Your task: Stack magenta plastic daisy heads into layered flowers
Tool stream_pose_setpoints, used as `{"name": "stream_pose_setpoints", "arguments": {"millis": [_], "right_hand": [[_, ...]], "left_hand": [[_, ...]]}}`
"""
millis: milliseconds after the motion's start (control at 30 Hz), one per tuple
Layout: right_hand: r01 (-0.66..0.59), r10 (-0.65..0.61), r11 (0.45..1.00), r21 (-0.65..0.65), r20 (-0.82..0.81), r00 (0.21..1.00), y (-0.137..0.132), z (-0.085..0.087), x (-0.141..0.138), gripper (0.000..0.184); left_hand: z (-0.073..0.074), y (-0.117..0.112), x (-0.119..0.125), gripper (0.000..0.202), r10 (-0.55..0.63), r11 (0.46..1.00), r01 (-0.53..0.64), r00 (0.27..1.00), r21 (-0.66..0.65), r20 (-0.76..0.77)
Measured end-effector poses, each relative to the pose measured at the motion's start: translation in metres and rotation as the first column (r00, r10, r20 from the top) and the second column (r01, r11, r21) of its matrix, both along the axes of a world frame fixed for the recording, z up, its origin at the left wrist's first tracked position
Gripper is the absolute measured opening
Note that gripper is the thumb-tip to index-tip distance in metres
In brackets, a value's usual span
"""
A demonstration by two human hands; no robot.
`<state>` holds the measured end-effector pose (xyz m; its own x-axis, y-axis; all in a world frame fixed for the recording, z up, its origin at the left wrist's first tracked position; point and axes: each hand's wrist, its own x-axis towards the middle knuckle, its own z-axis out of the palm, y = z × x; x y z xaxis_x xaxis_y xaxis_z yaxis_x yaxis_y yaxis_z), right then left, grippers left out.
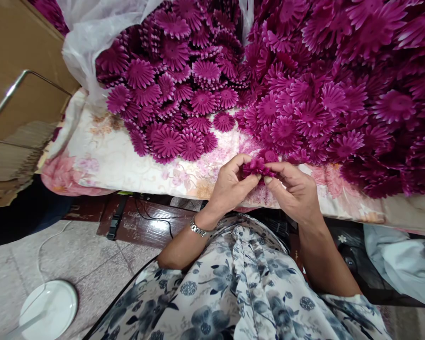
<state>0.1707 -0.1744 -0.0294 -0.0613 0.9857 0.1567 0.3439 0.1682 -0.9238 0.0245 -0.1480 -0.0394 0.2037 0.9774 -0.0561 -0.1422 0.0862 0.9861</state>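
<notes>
Between my two hands, just above the front edge of the table, is a small magenta artificial flower (257,166). My left hand (233,183) pinches its left side between thumb and fingers. On the other side, my right hand (293,188) pinches it with thumb and forefinger. Whether it is one petal layer or several cannot be made out. Close behind my fingers lies a heap of loose magenta flower heads (286,130), spreading to the right. A second pile of magenta flower heads (168,141) sits to the left, spilling out of a white plastic bag (83,47).
A flowered cloth (106,165) covers the table. At the left stand a cardboard box (17,42) and a bent metal rod (10,92). A white round object (49,307) is on the floor, lower left. Grey fabric (407,264) hangs at the right.
</notes>
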Motion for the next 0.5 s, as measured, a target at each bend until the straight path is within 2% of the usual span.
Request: {"name": "stream_pose_setpoints", "arguments": {"millis": [200, 267, 333, 400, 433, 500], "right_hand": [[0.097, -0.098, 0.995, 0.008, 0.023, 0.995, -0.003, -0.003, -0.001, 0.018], [0.12, -0.126, 0.99, 0.074, 0.084, 0.988, -0.002, -0.004, -0.001, 0.019], [0.151, -0.185, 0.97, 0.191, 0.172, 0.968, 0.0, -0.004, -0.001, 0.02], [0.166, -0.273, 0.916, 0.364, 0.266, 0.924, 0.002, -0.004, 0.0, 0.023], [0.154, -0.319, 0.876, 0.457, 0.308, 0.896, 0.003, -0.004, 0.0, 0.025], [0.08, -0.375, 0.797, 0.598, 0.387, 0.842, 0.005, -0.006, 0.0, 0.029]], "left_hand": [[0.0, -0.001, 0.001, 0.022, -0.036, 0.997, 0.042, 0.995, 0.065, -0.088], [0.0, -0.003, 0.0, 0.027, -0.015, 0.998, 0.019, 0.998, 0.063, -0.066], [0.002, -0.006, -0.001, 0.034, 0.053, 0.998, -0.051, 0.998, 0.046, -0.046], [0.005, -0.009, -0.002, 0.029, 0.129, 0.992, -0.129, 0.991, -0.001, -0.024], [0.006, -0.01, -0.002, 0.022, 0.124, 0.991, -0.124, 0.992, -0.053, 0.011], [0.009, -0.01, -0.001, 0.017, 0.064, 0.98, -0.031, 0.984, -0.196, 0.167]]}}
